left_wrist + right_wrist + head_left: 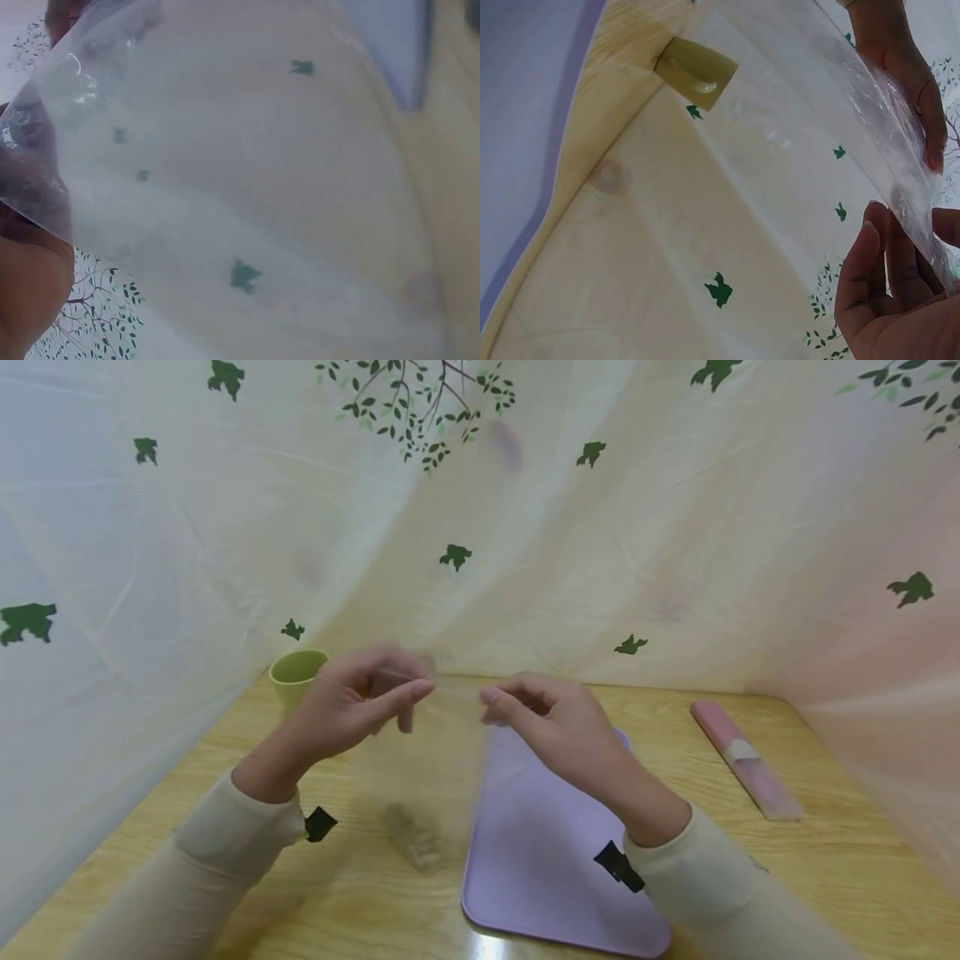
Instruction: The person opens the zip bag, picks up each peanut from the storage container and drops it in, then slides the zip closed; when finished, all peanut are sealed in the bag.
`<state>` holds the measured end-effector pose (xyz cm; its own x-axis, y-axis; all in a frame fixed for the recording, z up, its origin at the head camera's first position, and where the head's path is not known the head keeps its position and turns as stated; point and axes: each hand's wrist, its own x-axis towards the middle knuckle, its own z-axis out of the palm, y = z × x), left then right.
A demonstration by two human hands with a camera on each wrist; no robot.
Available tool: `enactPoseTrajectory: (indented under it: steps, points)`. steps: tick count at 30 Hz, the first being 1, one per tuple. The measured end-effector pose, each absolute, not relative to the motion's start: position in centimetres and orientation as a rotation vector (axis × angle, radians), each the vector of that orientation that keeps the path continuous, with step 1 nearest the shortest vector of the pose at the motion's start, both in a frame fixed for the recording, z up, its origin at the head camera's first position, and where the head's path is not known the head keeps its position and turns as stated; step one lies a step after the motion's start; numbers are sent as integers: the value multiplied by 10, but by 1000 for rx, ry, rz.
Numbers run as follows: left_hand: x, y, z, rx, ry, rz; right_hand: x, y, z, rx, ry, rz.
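Note:
A clear plastic bag [431, 768] hangs between both hands above the table. My left hand [360, 697] pinches its top edge between thumb and fingers. On the other side of that edge, my right hand [558, 727] pinches it too. Low down in the head view is a blurred cluster of small pale lumps [412, 839]; whether it lies inside the bag or behind it I cannot tell. In the right wrist view the crinkled film [885, 142] runs between the two hands. The film [225, 202] fills most of the left wrist view.
A lilac tray [555, 852] lies on the wooden table under the right forearm. Behind the left hand stands a green cup [296, 672]. A long pink case [746, 760] with a translucent end rests at the right. Curtains printed with green leaves [455, 556] enclose the table.

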<state>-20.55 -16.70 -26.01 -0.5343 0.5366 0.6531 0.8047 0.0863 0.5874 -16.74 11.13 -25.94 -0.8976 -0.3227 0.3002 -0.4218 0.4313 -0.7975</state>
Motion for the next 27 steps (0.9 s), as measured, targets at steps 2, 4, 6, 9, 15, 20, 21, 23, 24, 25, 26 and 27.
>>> enactPoseTrajectory:
  steps: [2,4,6,9,15,20,21,23,24,25,26,27]
  points:
    - [-207,-168,-256,-1235,-2148,-1463,-169,115,-258,655,-2556,1492]
    - [-213,-171,-257,-1089,-2236,-1486,-172,118,-258,627,-2554,1449]
    - [-225,-175,-263,-925,-2348,-1499,-176,120,-259,594,-2565,1392]
    - [-248,-184,-280,-735,-2509,-1471,-180,125,-263,538,-2593,1332]
    - [-285,-194,-312,-499,-2679,-1299,-182,140,-270,465,-2607,1311]
    - [-300,-191,-323,-424,-2782,-909,-181,154,-271,466,-2629,1265]
    - [-301,-190,-325,-409,-2807,-833,-181,157,-272,459,-2653,1249]
    - [-302,-190,-330,-386,-2868,-693,-181,162,-276,447,-2711,1214]
    - [-303,-190,-334,-382,-2899,-640,-182,165,-278,450,-2738,1196]
    - [-303,-191,-337,-385,-2937,-614,-182,167,-280,451,-2768,1180]
    - [-302,-192,-340,-388,-2985,-585,-183,170,-282,458,-2797,1160]
    - [-301,-193,-344,-392,-3042,-553,-184,172,-283,466,-2823,1134]
